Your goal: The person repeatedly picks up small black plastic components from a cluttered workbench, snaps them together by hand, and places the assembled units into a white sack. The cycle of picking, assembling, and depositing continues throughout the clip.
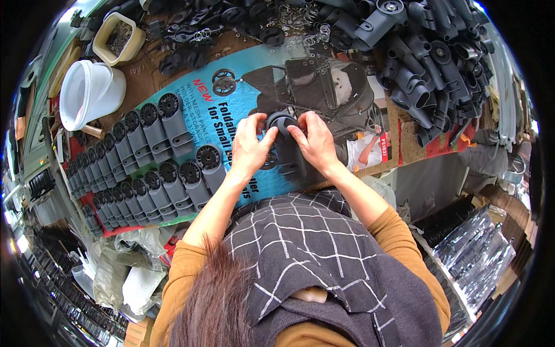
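Over the blue printed cardboard sheet [243, 63], I hold a dark grey plastic joint part [291, 157] with a round black piece [281, 121] at its far end. My left hand [252, 144] is closed on the left side of that round end, thumb against it. From the right, my right hand [315, 141] grips the same end, its thumb pressed near the top. The part's lower body hangs between my wrists, toward me. What lies under my fingertips is hidden. Left of my left forearm, similar grey joint parts [174, 127] with black round ends lie in two rows.
A white bucket [92, 95] and a cream tub [118, 39] of small pieces stand at the far left. Black round pieces [193, 55] and metal springs [295, 20] are scattered at the back. Grey plastic parts [430, 63] pile up at the far right.
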`<action>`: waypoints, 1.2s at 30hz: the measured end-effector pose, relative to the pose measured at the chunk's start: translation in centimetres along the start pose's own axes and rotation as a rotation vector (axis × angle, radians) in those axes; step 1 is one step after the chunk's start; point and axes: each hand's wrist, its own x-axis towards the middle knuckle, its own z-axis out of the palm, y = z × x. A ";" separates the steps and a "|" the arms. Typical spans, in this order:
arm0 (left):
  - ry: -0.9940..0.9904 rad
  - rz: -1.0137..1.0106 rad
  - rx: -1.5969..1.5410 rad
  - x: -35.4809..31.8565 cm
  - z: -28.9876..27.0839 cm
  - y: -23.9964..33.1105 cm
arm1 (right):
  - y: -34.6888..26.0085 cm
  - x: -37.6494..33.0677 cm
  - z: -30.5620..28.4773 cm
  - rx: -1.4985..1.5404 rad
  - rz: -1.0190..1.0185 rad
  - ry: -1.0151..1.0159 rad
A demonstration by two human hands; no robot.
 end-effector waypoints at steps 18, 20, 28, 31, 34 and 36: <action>-0.420 -0.062 -0.235 3.1 -0.4 -1.9 | 1.1 2.6 -0.2 0.281 0.278 -0.455; -0.486 -0.044 -0.211 3.3 -0.9 -1.5 | 1.4 2.8 -0.6 0.287 0.272 -0.588; -0.538 0.016 0.071 3.0 -1.1 -0.5 | 1.6 0.1 0.6 0.154 0.236 -0.400; -0.496 0.116 0.151 3.1 -0.6 -0.7 | 1.7 0.1 1.3 0.162 0.311 -0.362; -0.459 0.060 0.145 2.8 -0.1 -0.6 | 1.6 0.9 1.3 0.213 0.330 -0.336; -0.402 -0.002 0.141 2.2 -0.2 -0.1 | 0.9 1.1 0.9 0.207 0.361 -0.369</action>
